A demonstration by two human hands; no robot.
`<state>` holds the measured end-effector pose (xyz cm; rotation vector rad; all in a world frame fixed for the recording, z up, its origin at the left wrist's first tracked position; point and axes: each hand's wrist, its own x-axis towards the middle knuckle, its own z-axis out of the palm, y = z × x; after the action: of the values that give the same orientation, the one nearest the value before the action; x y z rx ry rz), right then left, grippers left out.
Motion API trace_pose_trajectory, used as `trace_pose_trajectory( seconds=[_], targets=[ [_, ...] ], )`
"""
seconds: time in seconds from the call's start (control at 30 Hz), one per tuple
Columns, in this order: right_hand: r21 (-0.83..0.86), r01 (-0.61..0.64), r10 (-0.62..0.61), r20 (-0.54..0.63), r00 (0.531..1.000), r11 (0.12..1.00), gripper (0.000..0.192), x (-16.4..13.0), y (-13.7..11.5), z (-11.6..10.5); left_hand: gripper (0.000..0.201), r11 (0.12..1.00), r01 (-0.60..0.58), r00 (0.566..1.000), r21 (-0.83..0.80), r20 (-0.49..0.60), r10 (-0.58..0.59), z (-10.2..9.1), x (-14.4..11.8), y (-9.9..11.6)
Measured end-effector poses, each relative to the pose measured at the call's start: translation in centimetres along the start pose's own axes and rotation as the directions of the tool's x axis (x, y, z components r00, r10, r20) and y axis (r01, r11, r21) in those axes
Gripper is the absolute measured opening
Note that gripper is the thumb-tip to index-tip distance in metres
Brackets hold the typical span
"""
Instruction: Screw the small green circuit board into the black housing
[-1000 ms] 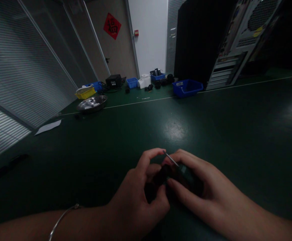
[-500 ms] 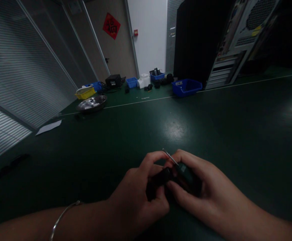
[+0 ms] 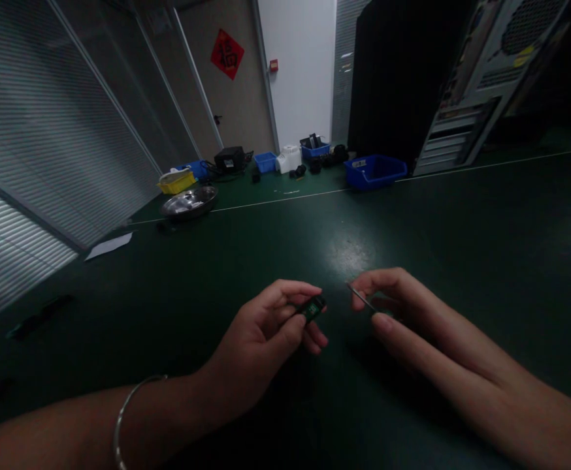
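left hand [image 3: 266, 343] pinches a small dark blocky part [image 3: 311, 307] between fingertips; right hand [image 3: 403, 307] pinches a thin shiny metal pin [image 3: 360, 297]

Dim, underexposed; overhead glare on table [image 3: 349, 251]; edges warped.

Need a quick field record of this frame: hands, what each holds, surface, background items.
left hand: pinches a small black part with a green face between thumb and fingers; thin silver bangle on the wrist
right hand: holds a thin silver metal pin at the fingertips
gap: the two hands are apart, part and pin not touching
surface: dark green table mat
far side: blue plastic bin, yellow plastic bin, round shiny metal dish, grey computer tower case
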<state>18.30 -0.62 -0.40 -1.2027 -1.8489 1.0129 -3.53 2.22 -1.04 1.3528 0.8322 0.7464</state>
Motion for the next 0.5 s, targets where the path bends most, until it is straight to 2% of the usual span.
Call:
trace_pose_trajectory(
  seconds=[0.13,0.23,0.5],
  targets=[
    [-0.117,0.114,-0.110,0.040,0.993,0.987,0.026,0.07,0.77,-0.11,0.028,1.000,0.014,1.000,0.013,-0.006,-0.014,-0.63,0.31,-0.13],
    [-0.172,0.174,-0.162,0.083,0.983,0.970,0.025,0.30,0.90,0.02,0.028,1.000,-0.020,1.000,0.005,-0.016,0.020,-0.70,0.30,-0.28],
    [-0.135,0.178,-0.175,0.036,0.984,0.975,0.027,0.02,0.34,-0.01,0.028,0.998,0.056,0.998,-0.025,-0.031,-0.057,-0.27,0.32,0.14]
  ],
)
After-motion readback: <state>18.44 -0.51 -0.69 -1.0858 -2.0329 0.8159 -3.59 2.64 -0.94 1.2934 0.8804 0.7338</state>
